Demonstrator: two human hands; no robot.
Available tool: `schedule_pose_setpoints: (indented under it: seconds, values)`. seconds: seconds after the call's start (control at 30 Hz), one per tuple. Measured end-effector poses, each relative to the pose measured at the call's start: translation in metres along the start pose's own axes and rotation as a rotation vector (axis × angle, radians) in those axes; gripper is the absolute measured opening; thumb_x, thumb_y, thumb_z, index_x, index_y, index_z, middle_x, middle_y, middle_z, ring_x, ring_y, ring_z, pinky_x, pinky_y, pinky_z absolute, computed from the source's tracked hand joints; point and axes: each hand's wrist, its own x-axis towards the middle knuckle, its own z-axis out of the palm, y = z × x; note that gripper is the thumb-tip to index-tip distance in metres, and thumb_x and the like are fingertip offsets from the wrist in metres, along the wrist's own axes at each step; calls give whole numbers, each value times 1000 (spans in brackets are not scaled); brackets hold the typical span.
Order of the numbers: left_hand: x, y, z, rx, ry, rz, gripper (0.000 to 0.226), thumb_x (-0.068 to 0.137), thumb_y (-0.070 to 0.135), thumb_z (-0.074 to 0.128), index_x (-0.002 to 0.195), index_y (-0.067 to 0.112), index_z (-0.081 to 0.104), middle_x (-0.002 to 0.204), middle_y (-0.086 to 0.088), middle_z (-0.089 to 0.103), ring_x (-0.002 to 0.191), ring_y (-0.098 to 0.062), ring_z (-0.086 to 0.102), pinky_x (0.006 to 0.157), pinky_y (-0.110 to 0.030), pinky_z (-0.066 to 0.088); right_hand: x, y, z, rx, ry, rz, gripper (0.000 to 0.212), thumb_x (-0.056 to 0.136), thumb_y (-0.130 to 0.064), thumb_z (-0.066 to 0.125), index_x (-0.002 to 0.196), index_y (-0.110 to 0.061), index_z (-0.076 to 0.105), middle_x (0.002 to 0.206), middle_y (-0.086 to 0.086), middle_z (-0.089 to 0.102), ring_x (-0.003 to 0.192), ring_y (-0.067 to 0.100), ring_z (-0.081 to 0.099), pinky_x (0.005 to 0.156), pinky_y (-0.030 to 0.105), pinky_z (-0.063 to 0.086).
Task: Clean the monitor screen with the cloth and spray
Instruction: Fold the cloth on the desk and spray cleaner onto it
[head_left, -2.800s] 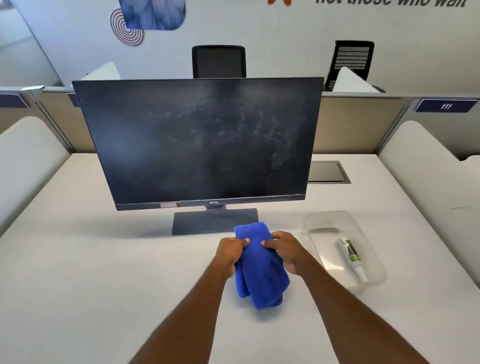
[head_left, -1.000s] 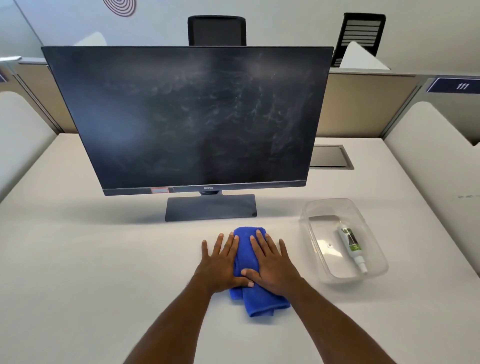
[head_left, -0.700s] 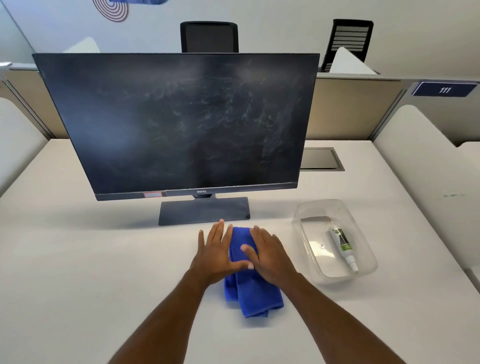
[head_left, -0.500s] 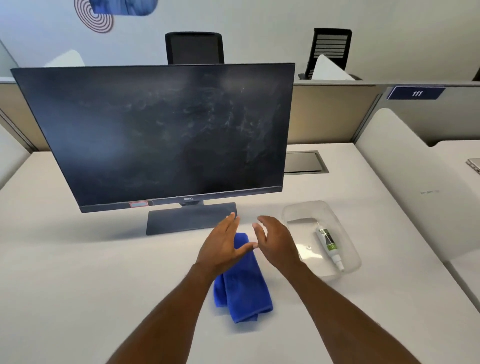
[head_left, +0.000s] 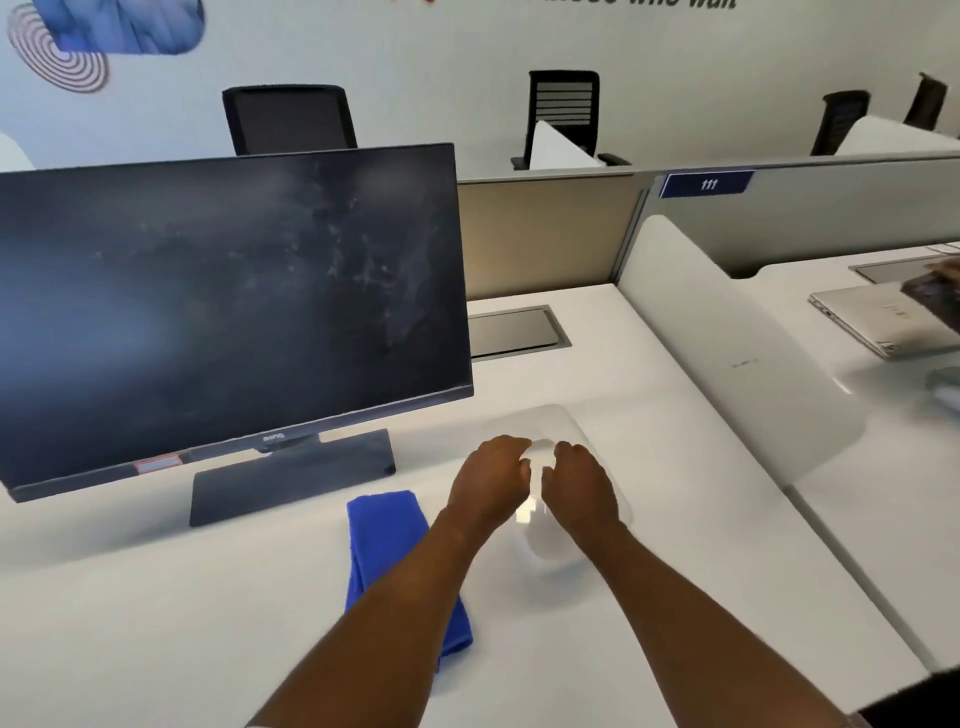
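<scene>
The black monitor stands on the white desk at the left, its dark screen smeared with pale streaks. A folded blue cloth lies flat on the desk in front of the stand, with my left forearm crossing its near end. Both hands hover over the clear plastic tray to the right of the cloth. My left hand curls down at the tray's left side and my right hand curls down over its middle. They hide the spray bottle, so I cannot tell whether either hand grips it.
A grey cable hatch is set into the desk behind the tray. A white rounded divider bounds the desk on the right, with a laptop on the neighbouring desk beyond. Office chairs stand behind the rear partition.
Both hands have left the blue cloth and moved right over the clear tray, covering the spray bottle. The cloth stays flat on the desk. My view has swung to the right.
</scene>
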Motion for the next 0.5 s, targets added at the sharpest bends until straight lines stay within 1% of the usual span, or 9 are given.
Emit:
schedule_pose_setpoints:
  seconds: [0.17,0.23,0.33,0.37,0.43,0.5]
  values:
    - [18,18,15,21,-119,-29,40,97,10,47,136,13,54,137,-8,58,125,-25,52,104,-30,37,6,14,6,-66,-73,0,20,95,-21,45,108,-10,56,106,9,64,97,24,64,82,29,47]
    - [25,20,19,22,-149,-41,38,94,7,48,131,9,58,131,-11,61,121,-27,55,102,-33,40,11,17,7,-109,-113,-20,18,93,-18,47,105,-10,57,105,9,65,97,25,64,80,29,47]
    - [33,22,27,-4,-193,-59,36,91,4,51,126,4,61,127,-14,63,119,-30,57,99,-35,43,18,18,8,-165,-163,-78,18,90,-15,48,105,-10,57,106,9,65,99,26,63,81,30,47]
    - [35,21,31,-7,-202,-63,33,88,3,52,120,3,63,122,-14,66,115,-31,59,95,-35,46,19,18,8,-177,-172,-87,18,90,-14,47,105,-11,57,107,8,64,100,26,62,80,30,48]
    - [40,19,38,3,-211,-78,24,83,2,53,103,4,67,106,-13,70,100,-30,64,82,-35,49,21,17,8,-202,-175,-95,20,90,-13,46,107,-11,56,109,8,62,101,26,61,80,31,48]
    - [43,16,43,8,-217,-100,17,82,4,54,94,4,66,98,-12,70,92,-29,64,72,-32,45,21,17,9,-220,-164,-101,21,89,-12,48,109,-11,56,111,8,60,103,26,60,80,31,48]
